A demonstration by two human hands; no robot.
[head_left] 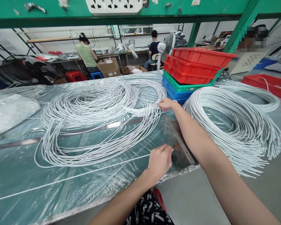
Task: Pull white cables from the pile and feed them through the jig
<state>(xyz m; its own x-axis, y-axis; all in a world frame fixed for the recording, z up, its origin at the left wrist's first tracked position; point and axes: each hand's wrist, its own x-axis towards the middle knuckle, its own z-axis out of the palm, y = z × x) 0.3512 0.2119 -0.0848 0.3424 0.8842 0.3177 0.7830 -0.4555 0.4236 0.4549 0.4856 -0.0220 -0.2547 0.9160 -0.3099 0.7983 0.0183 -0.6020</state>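
Observation:
A large loose coil of white wires [96, 115] lies on a table covered with clear plastic film [21, 175]. My right hand [166, 103] reaches out over the coil's right side and pinches the ends of a few wires. My left hand [159, 160] is closed near the table's front edge, fingers pressed on the film beside a metal plate [181, 147], next to a single white wire [67, 178] that runs across the table toward it. A second big bundle of white wires [234, 125] lies to the right of my right arm.
Stacked red, green and blue trays [192, 72] stand behind my right hand. A white plastic bag [9, 111] lies at the left. A long metal ruler [89, 131] crosses the table. Two people sit at a far bench [86, 54]. A green shelf [154, 12] hangs overhead.

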